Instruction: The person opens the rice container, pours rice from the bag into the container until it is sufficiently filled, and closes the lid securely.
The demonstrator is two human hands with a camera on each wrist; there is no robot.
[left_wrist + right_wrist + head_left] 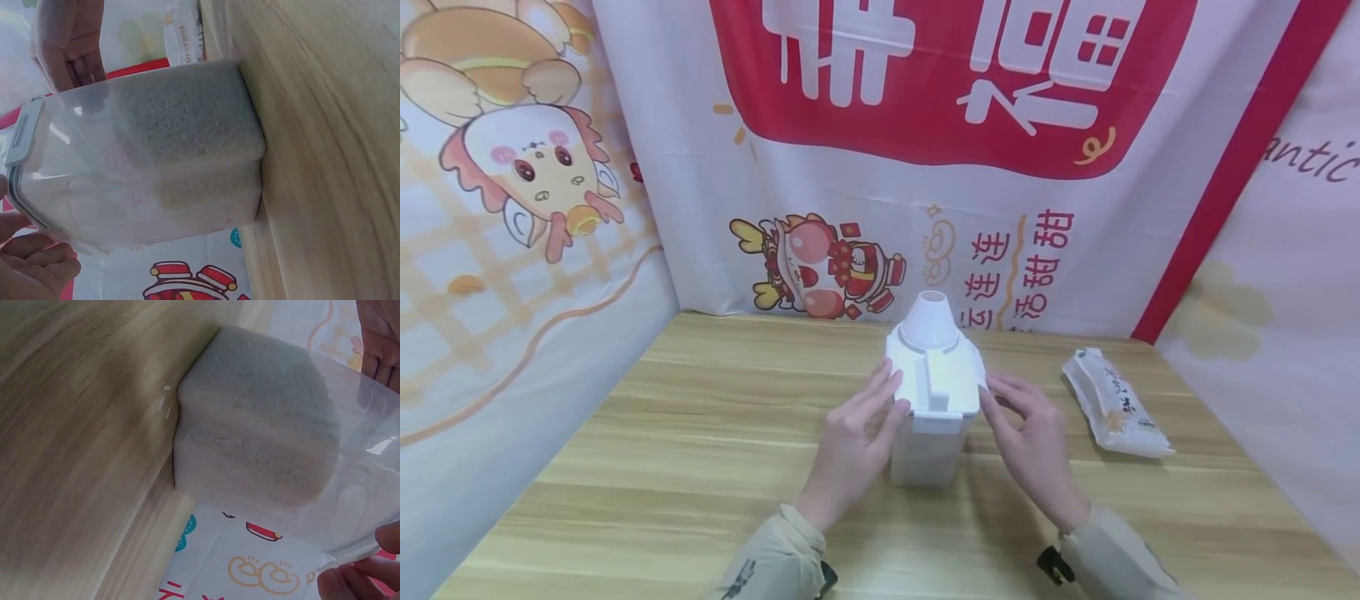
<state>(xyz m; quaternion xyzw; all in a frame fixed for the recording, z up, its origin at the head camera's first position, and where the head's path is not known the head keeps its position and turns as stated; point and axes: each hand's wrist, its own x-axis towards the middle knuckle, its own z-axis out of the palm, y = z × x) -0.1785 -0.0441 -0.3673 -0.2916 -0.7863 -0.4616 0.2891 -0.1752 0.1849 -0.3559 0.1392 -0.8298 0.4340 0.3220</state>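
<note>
A clear rice storage container with a white lid stands upright on the wooden table. In the left wrist view, rice fills its lower part. A white cone-shaped cap tops the lid; a latch lies against the front. My left hand grips the lid's left edge, its fingers curled at the rim in the left wrist view. At the right edge, my right hand pinches a side flap of the lid between thumb and fingers. Part of each hand falls outside its own wrist view.
A crumpled white rice bag lies to the right on the table. Loose rice grains lie beside the container's base. Printed cloth hangs behind the table and along both sides.
</note>
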